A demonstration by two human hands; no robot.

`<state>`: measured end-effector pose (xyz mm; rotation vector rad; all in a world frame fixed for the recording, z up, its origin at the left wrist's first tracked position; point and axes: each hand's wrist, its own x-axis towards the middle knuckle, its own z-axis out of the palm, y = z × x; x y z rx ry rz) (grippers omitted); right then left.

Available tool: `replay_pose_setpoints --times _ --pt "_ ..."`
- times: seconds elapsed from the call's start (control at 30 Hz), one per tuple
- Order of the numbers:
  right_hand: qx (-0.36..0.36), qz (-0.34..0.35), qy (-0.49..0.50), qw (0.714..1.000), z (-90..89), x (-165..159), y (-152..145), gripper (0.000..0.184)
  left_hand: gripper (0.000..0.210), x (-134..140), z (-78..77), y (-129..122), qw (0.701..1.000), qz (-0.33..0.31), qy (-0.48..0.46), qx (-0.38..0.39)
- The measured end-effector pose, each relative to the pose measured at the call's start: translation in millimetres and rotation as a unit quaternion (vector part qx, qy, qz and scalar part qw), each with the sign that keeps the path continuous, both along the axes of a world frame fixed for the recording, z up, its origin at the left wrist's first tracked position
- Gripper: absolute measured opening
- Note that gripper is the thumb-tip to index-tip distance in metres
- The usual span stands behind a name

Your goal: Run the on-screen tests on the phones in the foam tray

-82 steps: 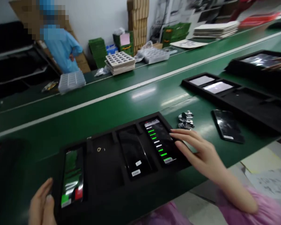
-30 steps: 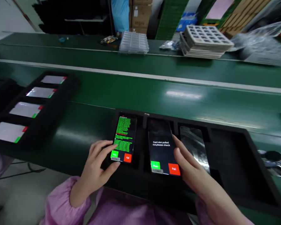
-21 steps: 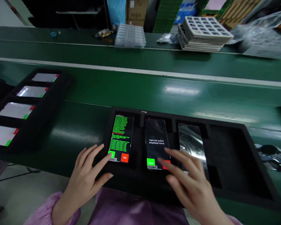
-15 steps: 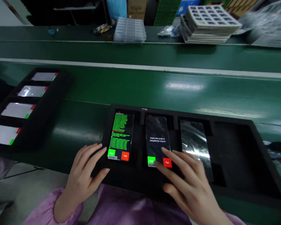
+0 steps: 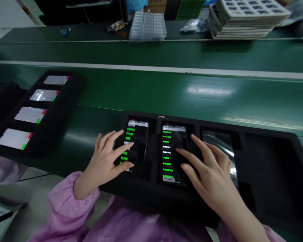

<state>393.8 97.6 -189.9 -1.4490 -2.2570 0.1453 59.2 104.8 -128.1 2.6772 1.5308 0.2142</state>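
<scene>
Three smartphones lie screen up in the slots of a black foam tray before me. The left smartphone shows a dark list with green and white lines. My left hand is spread over its left edge, index fingertip at the screen. A similar list lights the middle smartphone. My right hand is open above it, its index fingertip at the list's middle. Whether either fingertip touches the glass I cannot tell. Partly behind my right hand is the third smartphone, its screen dark and glossy.
At the left, another black tray holds several phones with white screens. Beyond the green bench, clear plastic trays, a small plastic bag and a stack of white trays stand along the back.
Both front screens have switched from pages with Pass and Fail buttons to lists. My left hand has moved onto the left phone; my right fingers have shifted up the middle one. The view has tilted slightly.
</scene>
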Motion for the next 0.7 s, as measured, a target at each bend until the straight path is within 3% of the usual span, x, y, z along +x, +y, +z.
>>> replay_pose_setpoints --times 0.13,0.23,0.4,0.5,0.7 --pt "0.01 -0.052 -0.007 0.999 2.3 -5 8 0.041 0.044 7 -4.2 20 1.0 0.013 -0.018 -0.004" --pt "0.019 -0.026 0.031 0.999 8.2 -2 0 0.036 0.051 8 -4.2 18 0.999 0.027 -0.045 -0.015" --pt "0.026 0.038 0.112 0.993 14.9 -2 -19 0.028 0.065 5 -0.5 -10 0.994 0.069 -0.086 -0.009" --pt "0.018 0.029 0.098 0.995 14.0 -4 -25 0.035 0.064 1 0.9 -29 0.992 0.074 -0.1 0.006" --pt "0.006 0.073 0.095 0.993 2.0 14 -34 0.028 0.068 6 -2.9 -55 0.984 0.131 -0.119 -0.006"
